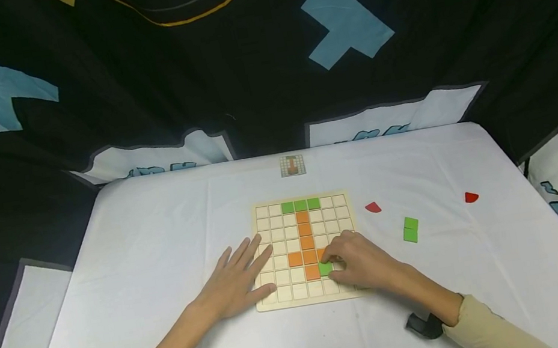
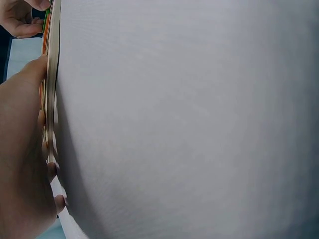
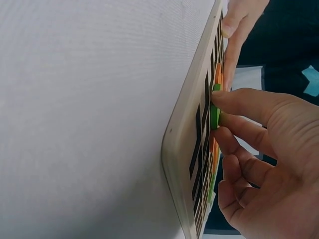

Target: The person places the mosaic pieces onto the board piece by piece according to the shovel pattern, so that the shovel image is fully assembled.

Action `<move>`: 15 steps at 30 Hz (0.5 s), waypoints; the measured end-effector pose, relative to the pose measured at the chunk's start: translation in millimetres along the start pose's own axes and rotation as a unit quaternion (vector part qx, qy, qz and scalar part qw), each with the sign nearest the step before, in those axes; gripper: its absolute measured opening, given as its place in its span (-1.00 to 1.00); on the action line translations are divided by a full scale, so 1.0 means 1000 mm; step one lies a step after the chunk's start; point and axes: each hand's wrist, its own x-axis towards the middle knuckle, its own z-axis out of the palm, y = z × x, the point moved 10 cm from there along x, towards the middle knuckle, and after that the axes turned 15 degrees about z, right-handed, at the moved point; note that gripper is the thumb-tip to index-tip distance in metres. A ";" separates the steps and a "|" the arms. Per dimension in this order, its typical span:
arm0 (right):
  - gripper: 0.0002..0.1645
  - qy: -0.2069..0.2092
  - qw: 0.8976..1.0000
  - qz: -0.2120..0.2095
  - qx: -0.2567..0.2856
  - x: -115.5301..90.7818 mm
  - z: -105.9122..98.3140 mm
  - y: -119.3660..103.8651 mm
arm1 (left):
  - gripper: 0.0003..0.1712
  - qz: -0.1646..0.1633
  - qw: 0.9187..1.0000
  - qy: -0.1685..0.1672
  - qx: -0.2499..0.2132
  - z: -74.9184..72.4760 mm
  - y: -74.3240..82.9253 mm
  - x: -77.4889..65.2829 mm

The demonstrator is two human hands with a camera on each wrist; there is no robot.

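Note:
A square wooden grid board (image 1: 285,295) lies on the white table, its cells partly filled with orange tiles (image 1: 305,230) in a cross-like column and a row of green tiles (image 1: 300,205) along the far edge. My right hand (image 1: 360,258) pinches a green square tile (image 1: 325,269) between thumb and fingers, over the cell right of the lowest orange tile. In the right wrist view the thumb and fingertips are on the sides of that green tile (image 3: 215,107). My left hand (image 1: 236,281) rests with spread fingers along the board's left edge, thumb on the rim.
Two green tiles (image 1: 411,230) lie side by side right of the board. A red wedge piece (image 1: 373,208) is closer to the board, and another red piece (image 1: 471,197) lies farther right. Beyond the board sits a small picture card (image 1: 292,166). A black curtain (image 1: 189,91) hangs behind.

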 end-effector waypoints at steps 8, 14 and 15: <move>-0.76 -0.006 1.000 0.019 0.000 -0.001 -0.002 0.005 | -0.09 0.002 1.000 0.006 -0.008 -0.001 0.001 0.000; -0.77 -0.010 1.000 0.023 0.002 -0.001 -0.002 0.006 | -0.09 0.000 1.000 0.005 -0.011 -0.002 0.001 0.000; -0.77 -0.010 1.000 0.022 0.002 -0.001 -0.002 0.006 | -0.09 -0.001 1.000 0.005 -0.011 -0.002 0.001 0.000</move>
